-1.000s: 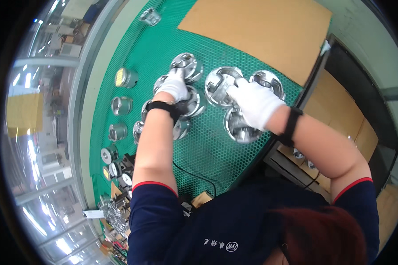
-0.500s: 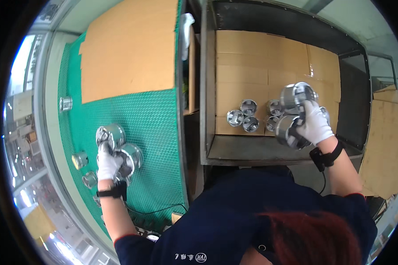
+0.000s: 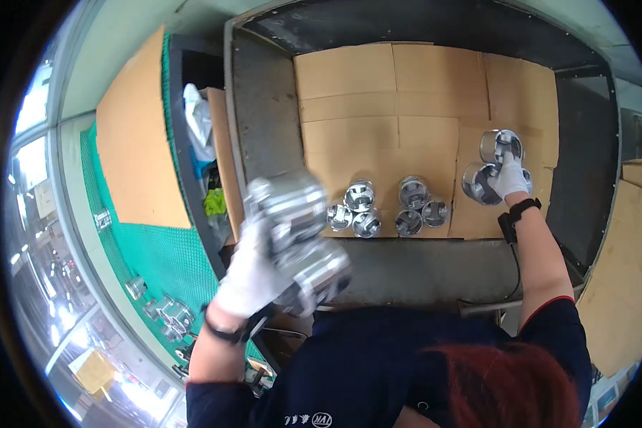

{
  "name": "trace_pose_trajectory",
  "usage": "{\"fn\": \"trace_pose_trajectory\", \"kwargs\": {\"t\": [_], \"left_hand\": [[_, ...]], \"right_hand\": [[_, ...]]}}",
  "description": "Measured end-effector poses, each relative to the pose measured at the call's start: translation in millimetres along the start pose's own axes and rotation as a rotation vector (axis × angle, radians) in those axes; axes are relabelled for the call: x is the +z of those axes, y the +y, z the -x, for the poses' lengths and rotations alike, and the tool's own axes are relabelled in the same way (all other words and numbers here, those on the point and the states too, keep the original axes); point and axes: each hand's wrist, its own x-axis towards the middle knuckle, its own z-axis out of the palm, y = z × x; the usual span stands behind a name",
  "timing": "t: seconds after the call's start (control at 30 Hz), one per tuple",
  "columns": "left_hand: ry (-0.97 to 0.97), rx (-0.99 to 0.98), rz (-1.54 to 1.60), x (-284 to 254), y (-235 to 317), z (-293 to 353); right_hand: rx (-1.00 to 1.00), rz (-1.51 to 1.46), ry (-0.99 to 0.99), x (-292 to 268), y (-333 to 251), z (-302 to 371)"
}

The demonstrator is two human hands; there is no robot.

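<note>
My gloved left hand (image 3: 246,274) is closed on a cluster of shiny metal pistons (image 3: 296,210), blurred by motion. It holds them raised near the left wall of a dark metal bin (image 3: 260,107). At the bin's right side my gloved right hand (image 3: 508,177) grips another cluster of pistons (image 3: 481,183) close above or on the cardboard lining (image 3: 424,82); I cannot tell whether they touch it. Its fingers hide part of them. Two groups of three pistons stand in the bin, a left group (image 3: 359,194) and a middle group (image 3: 413,192).
A green textured mat (image 3: 157,253) covers the bench on the left, with several more pistons (image 3: 171,314) and a cardboard sheet (image 3: 139,143) on it. Between bench and bin are a cardboard box (image 3: 223,153) and a white plastic bag (image 3: 198,121). Cardboard (image 3: 620,264) stands at the right.
My left hand has lifted its pistons off the green mat and carried them right to the bin. My right hand's pistons appear lower, farther from me. The view has shifted right.
</note>
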Motion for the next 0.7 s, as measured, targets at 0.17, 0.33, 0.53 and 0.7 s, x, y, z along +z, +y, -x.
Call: {"fn": "trace_pose_trajectory", "kwargs": {"t": [0.17,0.33,0.53,0.7], "left_hand": [[-0.213,0.193,-0.660,118.1,-64.0,-158.0],[-0.463,0.239,-1.097,210.2,-114.1,-278.8],[-0.467,0.410,-1.253,275.7,-162.0,-347.0],[-0.413,0.484,-1.230,297.4,-193.0,-360.4]], "right_hand": [[0.069,-0.030,-0.067,49.2,4.6,-54.9],[0.180,-0.057,-0.192,97.8,1.3,-91.1],[0.286,0.029,-0.137,150.3,-12.0,-95.1],[0.321,0.111,-0.134,165.6,-20.0,-99.7]]}}
